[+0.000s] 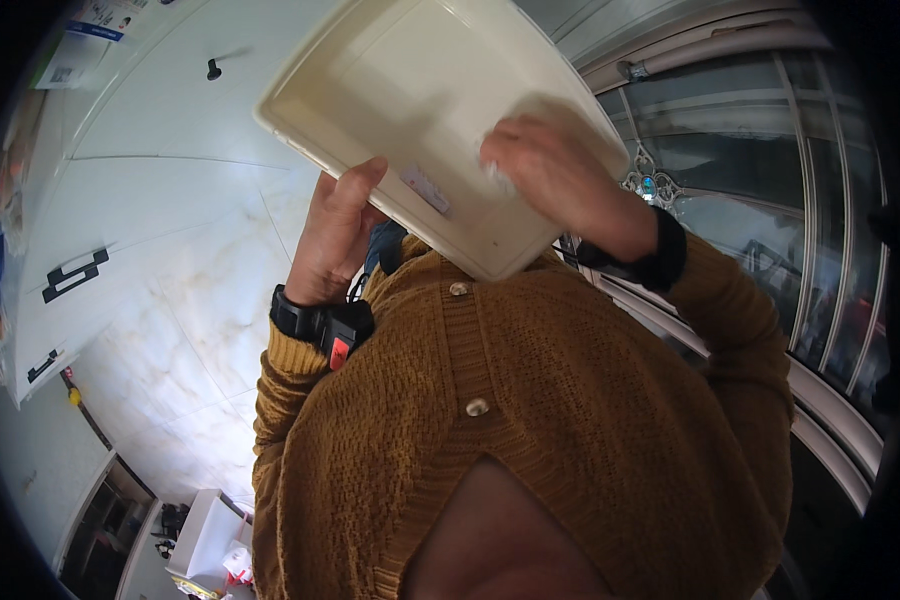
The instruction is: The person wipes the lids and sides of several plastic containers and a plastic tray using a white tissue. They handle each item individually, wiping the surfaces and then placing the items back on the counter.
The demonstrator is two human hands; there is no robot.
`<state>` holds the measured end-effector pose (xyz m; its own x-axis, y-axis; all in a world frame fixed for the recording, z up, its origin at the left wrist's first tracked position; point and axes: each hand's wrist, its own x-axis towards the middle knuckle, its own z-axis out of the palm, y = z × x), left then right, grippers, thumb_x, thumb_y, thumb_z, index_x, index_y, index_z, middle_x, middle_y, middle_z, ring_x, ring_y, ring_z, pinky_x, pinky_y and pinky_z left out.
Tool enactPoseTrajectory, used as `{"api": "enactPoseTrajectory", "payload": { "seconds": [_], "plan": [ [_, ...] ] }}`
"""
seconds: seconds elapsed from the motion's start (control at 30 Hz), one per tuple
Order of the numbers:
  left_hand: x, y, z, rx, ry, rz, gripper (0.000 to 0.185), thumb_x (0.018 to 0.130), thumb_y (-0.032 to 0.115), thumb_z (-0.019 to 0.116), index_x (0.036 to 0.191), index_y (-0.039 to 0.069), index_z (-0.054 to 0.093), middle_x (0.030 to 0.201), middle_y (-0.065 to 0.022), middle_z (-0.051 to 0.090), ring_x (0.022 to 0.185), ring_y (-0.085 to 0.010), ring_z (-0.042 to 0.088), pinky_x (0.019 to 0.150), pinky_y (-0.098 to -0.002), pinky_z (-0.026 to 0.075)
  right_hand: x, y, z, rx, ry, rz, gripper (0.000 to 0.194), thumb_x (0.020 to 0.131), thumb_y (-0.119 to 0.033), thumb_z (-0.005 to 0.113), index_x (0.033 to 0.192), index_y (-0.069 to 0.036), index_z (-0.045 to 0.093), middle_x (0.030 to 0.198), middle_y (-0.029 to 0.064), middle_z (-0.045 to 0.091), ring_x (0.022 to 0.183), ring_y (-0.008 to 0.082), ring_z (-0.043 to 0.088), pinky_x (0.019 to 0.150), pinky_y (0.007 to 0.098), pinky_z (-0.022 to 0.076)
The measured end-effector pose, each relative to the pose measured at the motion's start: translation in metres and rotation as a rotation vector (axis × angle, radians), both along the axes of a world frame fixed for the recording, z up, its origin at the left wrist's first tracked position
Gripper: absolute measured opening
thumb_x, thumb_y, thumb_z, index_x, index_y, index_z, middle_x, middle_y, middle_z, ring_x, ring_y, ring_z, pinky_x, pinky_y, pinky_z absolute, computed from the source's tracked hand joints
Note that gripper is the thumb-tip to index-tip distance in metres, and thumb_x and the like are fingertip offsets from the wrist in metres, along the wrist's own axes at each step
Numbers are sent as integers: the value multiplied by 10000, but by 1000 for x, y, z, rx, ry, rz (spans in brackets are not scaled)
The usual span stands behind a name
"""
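A cream plastic bin (412,82) is tilted in front of my chest, its open side towards me. My left hand (339,217) grips its left rim, with the thumb over the edge. Inside the bin is my right hand (540,169), blurred, its fingers curled around a small whitish crumpled piece (499,178) that is mostly hidden. A small white slip or packet with printing (424,187) lies against the bin's inner surface, near my left thumb. A tiny dark speck (495,243) shows near the bin's lower corner.
White cabinet fronts with black handles (75,274) stand on the left, above pale marble-look floor tiles (187,330). Sliding glass panels (727,150) with metal frames run along the right. A white open box or bin (202,536) with bags is at lower left.
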<state>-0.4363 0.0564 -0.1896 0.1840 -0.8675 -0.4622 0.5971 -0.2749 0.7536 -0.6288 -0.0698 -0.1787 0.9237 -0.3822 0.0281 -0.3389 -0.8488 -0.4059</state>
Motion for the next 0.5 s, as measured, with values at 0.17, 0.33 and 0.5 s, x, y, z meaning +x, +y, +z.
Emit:
{"api": "enactPoseTrajectory", "payload": {
  "seconds": [0.17, 0.33, 0.5],
  "plan": [
    [-3, -1, 0, 3, -22, 3, 458, 854, 249, 578, 1220, -2, 463, 1042, -45, 567, 868, -136, 551, 713, -282, 460, -7, 25, -14, 157, 108, 203, 79, 730, -44, 538, 766, -31, 607, 783, 109, 587, 810, 277, 570, 749, 343, 462],
    [-3, -3, -4, -70, -34, -22, 503, 867, 316, 582, 1243, 5, 457, 1096, -65, 576, 951, -160, 562, 771, -314, 474, -1, 27, -11, 315, 178, 286, 115, 672, -35, 542, 739, -8, 632, 756, 147, 622, 800, 296, 594, 805, 365, 451],
    [0, -5, -10, -25, -47, -53, 556, 862, 392, 595, 1246, 15, 461, 1140, -79, 573, 1008, -183, 567, 816, -342, 481, 6, 21, -4, 486, 229, 304, 121, 662, -50, 552, 744, -10, 631, 756, 158, 623, 778, 319, 596, 815, 395, 445]
  ]
}}
